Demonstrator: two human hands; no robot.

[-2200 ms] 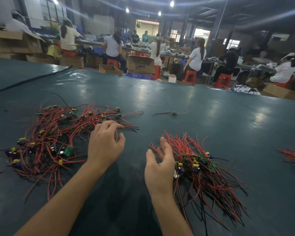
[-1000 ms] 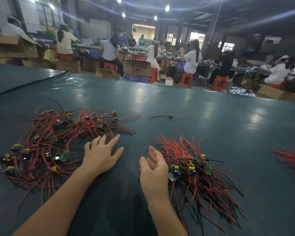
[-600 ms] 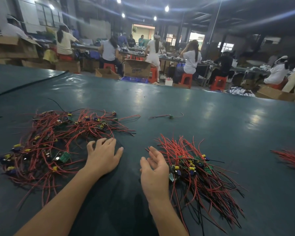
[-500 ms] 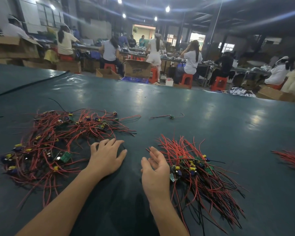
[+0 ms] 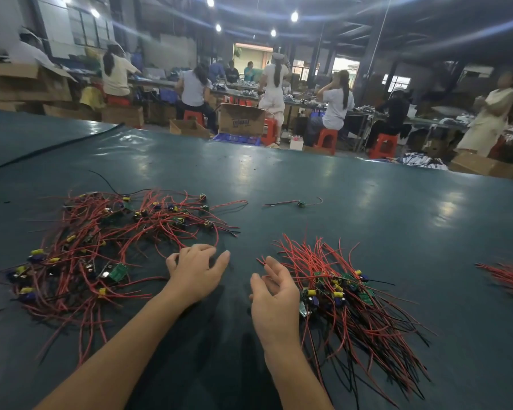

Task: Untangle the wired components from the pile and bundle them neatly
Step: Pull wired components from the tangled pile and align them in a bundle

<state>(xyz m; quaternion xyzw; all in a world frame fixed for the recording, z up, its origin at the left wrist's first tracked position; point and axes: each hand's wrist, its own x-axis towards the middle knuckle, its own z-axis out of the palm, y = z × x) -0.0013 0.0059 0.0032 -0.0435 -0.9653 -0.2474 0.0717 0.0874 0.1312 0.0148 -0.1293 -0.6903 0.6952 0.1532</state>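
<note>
In the head view the left hand (image 5: pixel 194 273) lies palm down on the dark green table mat (image 5: pixel 353 184), its fingers bent with tips at the near edge of the tangled pile of red-wired green circuit boards (image 5: pixel 101 253); whether they pinch a wire cannot be told. The right hand (image 5: pixel 274 294) stands on its edge, fingers loosely spread and holding nothing, just beside the straighter bundle of red and black wired boards (image 5: pixel 350 300).

Dim workshop with ceiling lamps (image 5: pixel 294 16), red stools (image 5: pixel 326 137), cardboard boxes (image 5: pixel 241 119).
</note>
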